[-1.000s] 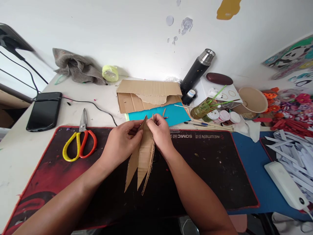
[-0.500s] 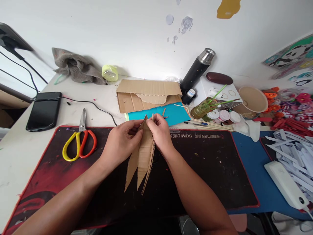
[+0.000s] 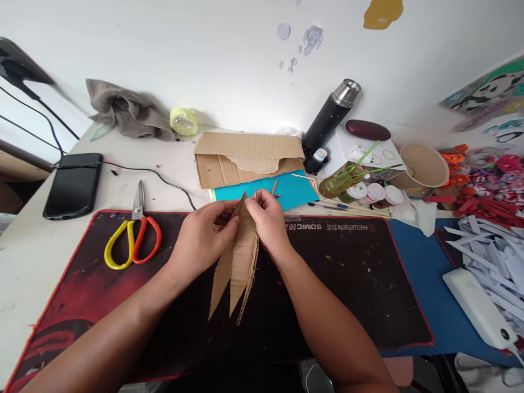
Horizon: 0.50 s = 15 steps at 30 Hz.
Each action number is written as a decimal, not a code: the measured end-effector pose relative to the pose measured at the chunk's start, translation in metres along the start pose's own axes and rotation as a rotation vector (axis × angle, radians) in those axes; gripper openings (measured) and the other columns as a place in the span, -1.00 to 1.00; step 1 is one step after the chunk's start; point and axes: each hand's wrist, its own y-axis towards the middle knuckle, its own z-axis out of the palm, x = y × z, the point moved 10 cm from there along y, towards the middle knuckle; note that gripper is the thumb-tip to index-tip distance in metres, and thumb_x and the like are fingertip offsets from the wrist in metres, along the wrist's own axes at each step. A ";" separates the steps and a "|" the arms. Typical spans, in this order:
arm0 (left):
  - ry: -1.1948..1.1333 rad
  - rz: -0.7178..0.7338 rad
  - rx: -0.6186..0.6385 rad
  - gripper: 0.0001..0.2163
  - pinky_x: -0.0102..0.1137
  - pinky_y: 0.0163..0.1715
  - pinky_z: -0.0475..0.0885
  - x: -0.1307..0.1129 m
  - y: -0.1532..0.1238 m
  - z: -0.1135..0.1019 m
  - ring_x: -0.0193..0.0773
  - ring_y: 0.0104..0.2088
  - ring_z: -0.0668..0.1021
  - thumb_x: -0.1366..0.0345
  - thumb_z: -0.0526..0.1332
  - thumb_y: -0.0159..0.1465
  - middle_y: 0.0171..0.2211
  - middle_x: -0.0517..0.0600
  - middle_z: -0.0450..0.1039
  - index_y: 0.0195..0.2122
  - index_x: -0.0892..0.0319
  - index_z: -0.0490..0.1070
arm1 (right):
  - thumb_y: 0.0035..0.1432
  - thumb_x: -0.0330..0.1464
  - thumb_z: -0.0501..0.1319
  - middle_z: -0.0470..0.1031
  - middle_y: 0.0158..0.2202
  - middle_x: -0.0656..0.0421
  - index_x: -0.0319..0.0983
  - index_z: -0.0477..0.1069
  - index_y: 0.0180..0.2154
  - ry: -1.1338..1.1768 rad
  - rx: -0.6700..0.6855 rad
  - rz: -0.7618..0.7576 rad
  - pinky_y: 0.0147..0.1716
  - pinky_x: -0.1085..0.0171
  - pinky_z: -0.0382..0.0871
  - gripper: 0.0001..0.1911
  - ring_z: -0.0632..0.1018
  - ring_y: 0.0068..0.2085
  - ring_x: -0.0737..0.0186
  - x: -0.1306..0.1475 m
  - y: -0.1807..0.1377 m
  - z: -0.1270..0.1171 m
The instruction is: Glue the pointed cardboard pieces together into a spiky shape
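Note:
Both hands hold a piece of brown corrugated cardboard (image 3: 242, 262), cut into long pointed strips whose tips hang toward me over the dark desk mat (image 3: 335, 284). My left hand (image 3: 207, 229) pinches its left side near the upper end, thumb laid on the surface. At the upper right edge, my right hand (image 3: 268, 221) grips it between thumb and curled fingers. The fingers behind the cardboard are partly hidden. Left of my left hand lie scissors (image 3: 134, 234) with one yellow and one red handle, blades pointing away from me.
Beyond my hands lie a torn cardboard box piece (image 3: 249, 147) and a blue sheet (image 3: 245, 192). A black thermos (image 3: 329, 117), paint jars (image 3: 374, 194) and a glass jar (image 3: 335, 183) stand back right. A phone (image 3: 73, 185) with a cable is at left, paper strips (image 3: 487, 267) at far right.

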 end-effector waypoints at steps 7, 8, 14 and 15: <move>0.005 -0.002 -0.006 -0.66 -0.27 -0.15 0.58 -0.001 -0.001 -0.001 -0.11 -0.19 0.70 0.18 0.26 0.32 -0.09 0.02 0.72 0.06 0.12 0.64 | 0.13 -0.23 0.25 0.15 -0.48 0.33 -0.13 0.17 -0.47 -0.003 0.003 -0.007 -0.40 0.24 0.11 -0.72 0.22 -0.42 0.28 0.001 0.000 0.000; 0.007 -0.001 -0.006 -0.66 -0.27 -0.15 0.58 -0.001 -0.001 -0.001 -0.11 -0.19 0.70 0.18 0.26 0.32 -0.09 0.02 0.72 0.06 0.12 0.64 | 0.13 -0.23 0.25 0.15 -0.48 0.33 -0.13 0.17 -0.47 -0.002 0.004 -0.009 -0.40 0.24 0.11 -0.72 0.22 -0.42 0.28 0.001 -0.001 0.000; 0.018 -0.013 0.003 -0.66 -0.27 -0.18 0.59 -0.002 0.000 -0.001 -0.10 -0.21 0.70 0.17 0.25 0.32 -0.11 0.03 0.72 0.06 0.11 0.64 | 0.13 -0.24 0.25 0.15 -0.47 0.33 -0.13 0.17 -0.47 0.005 0.007 0.002 -0.39 0.24 0.11 -0.72 0.22 -0.42 0.28 0.000 -0.001 0.001; 0.017 -0.013 0.001 -0.66 -0.27 -0.18 0.59 -0.002 0.000 -0.001 -0.10 -0.21 0.70 0.17 0.25 0.32 -0.11 0.03 0.72 0.06 0.11 0.64 | 0.13 -0.23 0.25 0.15 -0.47 0.33 -0.13 0.16 -0.47 0.003 0.006 0.004 -0.40 0.24 0.11 -0.71 0.22 -0.42 0.28 0.000 -0.001 0.001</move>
